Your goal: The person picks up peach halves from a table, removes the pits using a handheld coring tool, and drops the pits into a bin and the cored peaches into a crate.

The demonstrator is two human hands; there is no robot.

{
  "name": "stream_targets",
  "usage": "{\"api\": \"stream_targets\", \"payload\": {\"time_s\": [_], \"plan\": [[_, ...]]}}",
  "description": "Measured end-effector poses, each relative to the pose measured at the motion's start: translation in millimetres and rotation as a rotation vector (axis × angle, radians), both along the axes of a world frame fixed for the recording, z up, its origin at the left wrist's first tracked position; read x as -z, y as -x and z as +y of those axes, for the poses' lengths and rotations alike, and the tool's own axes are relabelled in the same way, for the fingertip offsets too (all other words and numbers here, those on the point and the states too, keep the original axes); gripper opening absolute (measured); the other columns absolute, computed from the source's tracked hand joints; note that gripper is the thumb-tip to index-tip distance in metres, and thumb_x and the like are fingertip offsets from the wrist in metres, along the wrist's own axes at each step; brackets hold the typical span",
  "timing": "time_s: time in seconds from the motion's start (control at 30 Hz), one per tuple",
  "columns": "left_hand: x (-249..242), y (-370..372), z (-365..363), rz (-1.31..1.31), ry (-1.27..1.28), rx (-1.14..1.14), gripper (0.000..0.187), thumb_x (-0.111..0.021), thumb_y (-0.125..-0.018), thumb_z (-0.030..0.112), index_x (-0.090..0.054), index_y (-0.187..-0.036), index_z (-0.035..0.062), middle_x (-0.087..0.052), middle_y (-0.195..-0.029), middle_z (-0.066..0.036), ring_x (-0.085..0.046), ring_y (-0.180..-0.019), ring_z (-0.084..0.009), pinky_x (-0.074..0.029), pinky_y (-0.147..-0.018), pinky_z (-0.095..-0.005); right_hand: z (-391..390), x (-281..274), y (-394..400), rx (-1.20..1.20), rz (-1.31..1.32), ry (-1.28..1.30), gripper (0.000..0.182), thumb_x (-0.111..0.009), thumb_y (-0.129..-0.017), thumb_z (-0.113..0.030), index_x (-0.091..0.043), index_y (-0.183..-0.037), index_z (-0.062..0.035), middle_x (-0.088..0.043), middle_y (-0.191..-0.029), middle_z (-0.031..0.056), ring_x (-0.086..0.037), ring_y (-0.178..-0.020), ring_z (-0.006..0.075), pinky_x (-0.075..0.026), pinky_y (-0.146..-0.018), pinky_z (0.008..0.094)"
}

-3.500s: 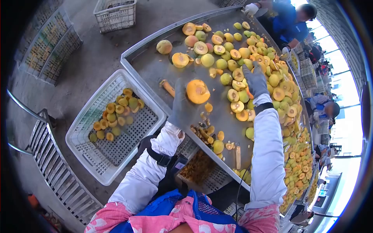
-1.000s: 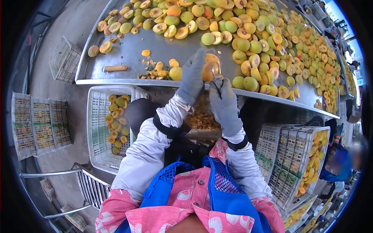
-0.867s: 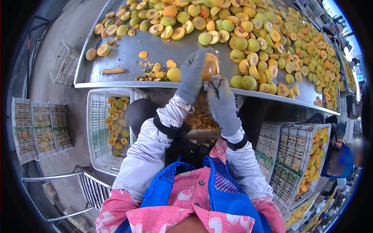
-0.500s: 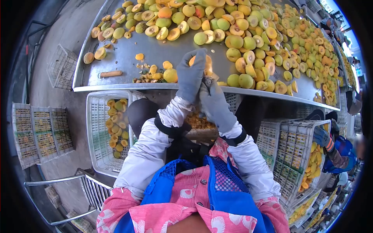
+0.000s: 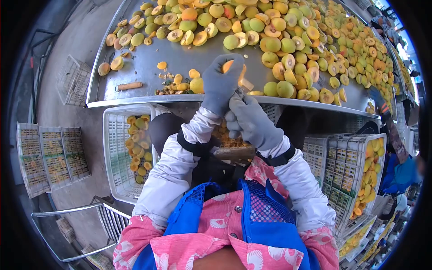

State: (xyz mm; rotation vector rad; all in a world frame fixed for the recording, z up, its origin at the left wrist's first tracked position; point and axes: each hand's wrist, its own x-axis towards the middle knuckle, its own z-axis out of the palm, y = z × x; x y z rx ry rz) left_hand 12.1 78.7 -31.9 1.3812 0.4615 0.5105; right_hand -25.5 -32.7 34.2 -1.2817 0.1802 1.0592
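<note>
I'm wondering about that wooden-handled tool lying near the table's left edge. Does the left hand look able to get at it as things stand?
Probably not at once: the left hand is closed around a fruit half. The wooden-handled tool lies uncovered on the metal table, so the way itself looks free.

No readable text, label or number anywhere.

My grey-gloved left hand [image 5: 219,83] grips a halved orange-fleshed peach [image 5: 230,68] at the steel table [image 5: 148,58] edge, my right hand [image 5: 252,122] closed just beneath it; a white slatted plastic crate [image 5: 118,180] holds cut halves below left.
</note>
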Motion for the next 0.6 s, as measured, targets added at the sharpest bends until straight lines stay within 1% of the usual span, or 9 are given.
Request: {"api": "stream_targets", "payload": {"time_s": [0.03, 0.07, 0.1, 0.17, 0.2, 0.27, 0.4, 0.47, 0.6], "plan": [[-2.1, 0.3, -1.4, -0.109, 0.014, 0.057, 0.028, -0.066, -0.091, 0.025, -0.067, -0.099, -0.0019, -0.068, -0.087, -0.006, -0.06, -0.079, -0.0085, -0.05, -0.068, -0.0228, -3.6, -0.8, -1.8, -0.008, 0.068, -0.07, 0.02, -0.042, -0.101, -0.032, -0.044, -0.089, -0.0161, -0.037, -0.065, -0.0064, -0.033, -0.048, 0.0046, -0.028, -0.042, 0.0232], [-3.8, 1.6, -2.3, -0.218, 0.031, 0.112, 0.031, -0.065, -0.092, 0.027, -0.067, -0.1, -0.0028, -0.069, -0.086, -0.008, -0.062, -0.079, -0.01, -0.051, -0.068, -0.0237, -7.2, 0.9, -3.8, -0.006, 0.068, -0.075, 0.02, -0.042, -0.101, -0.032, -0.044, -0.089, -0.0161, -0.037, -0.065, -0.0064, -0.033, -0.048, 0.0046, -0.028, -0.042, 0.0232], [-5.6, 2.9, -1.3, -0.218, 0.027, 0.113, 0.031, -0.065, -0.092, 0.027, -0.067, -0.1, -0.0028, -0.069, -0.086, -0.008, -0.062, -0.079, -0.01, -0.051, -0.068, -0.0237, -10.5, 4.1, -6.0, -0.038, 0.093, -0.096, 0.022, -0.042, -0.101, -0.033, -0.044, -0.088, -0.0163, -0.036, -0.064, -0.0068, -0.031, -0.047, 0.0043, -0.026, -0.042, 0.0228], [-10.3, 6.9, 4.8, -0.136, 0.483, 0.415, 0.041, -0.061, -0.094, 0.035, -0.063, -0.108, -0.0037, -0.069, -0.091, -0.013, -0.065, -0.08, -0.016, -0.054, -0.071, -0.0272, -7.9, -8.5, -3.9, -0.032, 0.16, -0.093, 0.027, -0.043, -0.102, -0.039, -0.045, -0.086, -0.017, -0.032, -0.061, -0.0082, -0.026, -0.045, 0.0033, -0.022, -0.042, 0.0217], [-10.4, 7.6, 5.0, -0.14, 0.482, 0.408, 0.041, -0.061, -0.094, 0.035, -0.063, -0.108, -0.0037, -0.069, -0.091, -0.013, -0.065, -0.08, -0.016, -0.054, -0.071, -0.0272, -6.5, -9.5, -2.4, -0.04, 0.158, -0.092, 0.027, -0.043, -0.102, -0.039, -0.045, -0.086, -0.017, -0.032, -0.061, -0.0082, -0.026, -0.045, 0.0033, -0.022, -0.042, 0.0217], [-8.5, 7.1, 0.4, -0.192, 0.657, 0.45, 0.054, -0.056, -0.095, 0.046, -0.058, -0.115, -0.0034, -0.067, -0.097, -0.016, -0.066, -0.082, -0.0213, -0.056, -0.072, -0.0312, -7.0, -9.6, 0.0, 0.027, 0.122, -0.144, 0.031, -0.044, -0.101, -0.044, -0.046, -0.087, -0.0169, -0.032, -0.062, -0.0084, -0.025, -0.045, 0.0033, -0.021, -0.041, 0.0218], [-3.9, 4.7, 1.4, -0.259, 0.783, 0.528, 0.063, -0.054, -0.093, 0.054, -0.056, -0.118, -0.0037, -0.066, -0.099, -0.017, -0.066, -0.082, -0.0222, -0.056, -0.073, -0.0326, -12.2, -1.6, -6.6, -0.028, 0.106, -0.18, 0.032, -0.044, -0.101, -0.046, -0.048, -0.091, -0.016, -0.032, -0.064, -0.0083, -0.024, -0.045, 0.0029, -0.021, -0.04, 0.0207], [-8.3, 4.5, 2.6, -0.294, 0.716, 0.661, 0.066, -0.054, -0.092, 0.056, -0.055, -0.118, -0.0044, -0.065, -0.1, -0.017, -0.066, -0.081, -0.0222, -0.056, -0.074, -0.0332, -22.4, -3.9, -13.8, -0.158, 0.237, -0.35, 0.031, -0.043, -0.102, -0.045, -0.048, -0.094, -0.0149, -0.031, -0.065, -0.0082, -0.023, -0.045, 0.002, -0.02, -0.04, 0.019], [5.2, 1.1, -3.3, -0.27, 0.806, 0.698, 0.063, -0.054, -0.093, 0.053, -0.055, -0.117, -0.0053, -0.066, -0.097, -0.017, -0.065, -0.078, -0.0217, -0.056, -0.072, -0.0325, -26.4, 3.5, -8.4, -0.105, 0.205, -0.343, 0.033, -0.041, -0.102, -0.045, -0.048, -0.096, -0.0141, -0.029, -0.064, -0.0083, -0.021, -0.045, 0.0017, -0.018, -0.038, 0.0188]]}}
